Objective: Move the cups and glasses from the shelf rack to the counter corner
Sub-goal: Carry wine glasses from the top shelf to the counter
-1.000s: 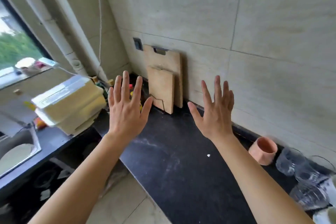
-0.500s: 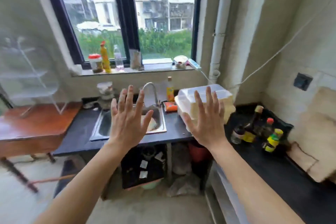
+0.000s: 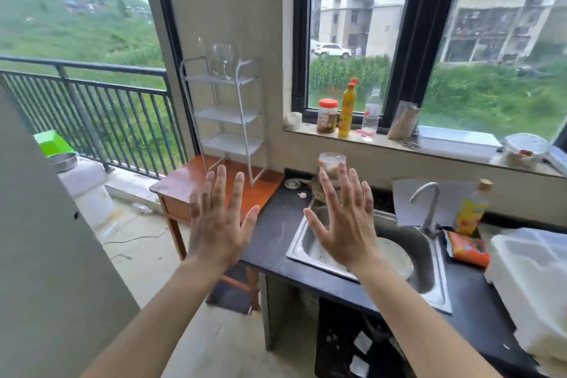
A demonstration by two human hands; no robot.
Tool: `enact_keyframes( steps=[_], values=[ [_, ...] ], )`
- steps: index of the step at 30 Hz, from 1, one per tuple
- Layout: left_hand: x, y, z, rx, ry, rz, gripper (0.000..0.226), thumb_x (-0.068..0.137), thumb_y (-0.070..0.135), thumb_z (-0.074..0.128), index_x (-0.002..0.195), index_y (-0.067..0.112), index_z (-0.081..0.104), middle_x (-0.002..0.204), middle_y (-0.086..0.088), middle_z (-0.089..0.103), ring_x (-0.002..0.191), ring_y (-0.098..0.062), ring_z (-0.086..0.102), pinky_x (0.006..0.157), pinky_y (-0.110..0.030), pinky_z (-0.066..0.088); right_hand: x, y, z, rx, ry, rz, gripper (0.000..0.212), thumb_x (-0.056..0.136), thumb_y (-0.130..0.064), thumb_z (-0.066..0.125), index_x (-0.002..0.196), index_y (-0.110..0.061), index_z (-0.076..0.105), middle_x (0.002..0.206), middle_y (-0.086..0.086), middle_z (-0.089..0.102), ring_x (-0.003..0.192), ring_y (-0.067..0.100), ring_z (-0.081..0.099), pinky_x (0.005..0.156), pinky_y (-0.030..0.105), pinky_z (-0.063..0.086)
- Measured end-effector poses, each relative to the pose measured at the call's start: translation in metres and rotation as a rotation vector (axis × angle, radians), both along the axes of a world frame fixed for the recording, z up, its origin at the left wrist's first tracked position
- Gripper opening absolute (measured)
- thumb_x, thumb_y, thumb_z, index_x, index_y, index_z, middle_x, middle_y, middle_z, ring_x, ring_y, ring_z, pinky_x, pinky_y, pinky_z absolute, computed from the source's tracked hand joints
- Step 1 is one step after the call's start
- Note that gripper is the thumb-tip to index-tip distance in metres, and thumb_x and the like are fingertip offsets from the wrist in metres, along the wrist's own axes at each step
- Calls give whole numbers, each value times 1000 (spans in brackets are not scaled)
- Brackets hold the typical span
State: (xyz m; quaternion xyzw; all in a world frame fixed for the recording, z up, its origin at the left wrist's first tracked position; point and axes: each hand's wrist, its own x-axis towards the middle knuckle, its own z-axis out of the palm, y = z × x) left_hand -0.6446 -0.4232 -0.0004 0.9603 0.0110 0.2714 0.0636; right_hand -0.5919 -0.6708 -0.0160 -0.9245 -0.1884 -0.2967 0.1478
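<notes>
A white shelf rack (image 3: pixel 227 115) stands on a small red-brown wooden table (image 3: pixel 184 181) left of the counter. On its top shelf stand clear stemmed glasses (image 3: pixel 223 61); the lower shelves look bare. My left hand (image 3: pixel 218 218) is raised with fingers spread, in front of the wooden table and below the rack. My right hand (image 3: pixel 343 216) is raised the same way over the steel sink (image 3: pixel 299 244). Both hands hold nothing and are well short of the glasses.
The black counter (image 3: pixel 273 233) holds the sink, a tap (image 3: pixel 428 205), a yellow bottle (image 3: pixel 471 209) and a white foam box (image 3: pixel 534 282). Jars and bottles line the window sill (image 3: pixel 346 135). A balcony railing (image 3: pixel 92 101) lies to the left, a grey wall (image 3: pixel 40 255) at near left.
My view has swung left from the tiled counter corner, past the sink, to the rack and balcony. Both hands have stayed raised, spread and empty.
</notes>
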Motion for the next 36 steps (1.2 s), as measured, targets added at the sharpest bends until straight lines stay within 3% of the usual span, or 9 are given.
enact_keyframes(
  steps=[7,11,20,24,29,36],
  values=[
    [115,71,9,15,52,144,77,94,62,16,159,21,18,167,-12,4,154,-29,3,122,-55,6,153,81,-2,50,49,103,80,95,-62,45,160,-24,19,169,14,5,155,36,9,123,54,7],
    [165,123,31,61,15,222,73,96,58,23,158,19,24,166,-15,12,152,-32,11,119,-57,12,231,144,13,74,68,172,78,96,-61,42,160,-22,19,169,16,5,155,37,8,122,52,4],
    [239,278,22,-17,-20,361,72,97,57,25,157,18,26,166,-15,13,151,-35,14,116,-60,20,320,330,14,-33,90,385,76,100,-63,34,161,-28,5,169,11,-12,156,32,-8,124,50,-5],
    [299,347,9,-82,-18,287,73,96,58,25,157,18,23,165,-16,13,151,-34,12,115,-61,21,368,387,6,-88,67,342,76,100,-61,36,161,-31,1,169,11,-11,156,33,-4,124,52,-1],
    [388,418,20,-166,47,68,81,93,67,15,160,22,8,167,-9,-4,154,-27,-2,121,-53,16,426,435,32,11,88,173,77,99,-55,46,161,-28,12,169,10,-8,156,34,3,121,48,10],
    [499,433,64,-218,-16,-186,74,99,60,28,159,23,3,167,-7,-6,154,-23,-4,122,-41,4,479,441,78,115,21,-25,78,98,-54,47,161,-27,10,169,11,-2,155,32,8,120,44,16]
  ],
)
